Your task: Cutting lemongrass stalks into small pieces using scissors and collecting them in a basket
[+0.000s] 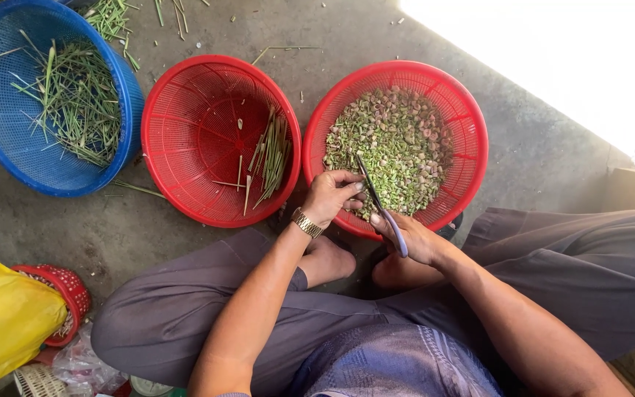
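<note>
Concrete floor (376,44); scissors (380,206) blades-up, near-vertical

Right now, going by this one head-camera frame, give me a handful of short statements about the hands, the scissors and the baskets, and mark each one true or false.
1. The right hand holds scissors with a purple handle. True.
2. The left hand wears a metal wristwatch. True.
3. The chopped green pieces fill the blue basket. False: they lie in the right red basket; the blue basket holds long green stalks.
4. The middle red basket is piled to the rim. False: it holds only a few stalks.
5. Both hands meet at the near rim of the right red basket. True.
6. A yellow bag lies inside the blue basket. False: it lies at the lower left, apart from it.
</note>
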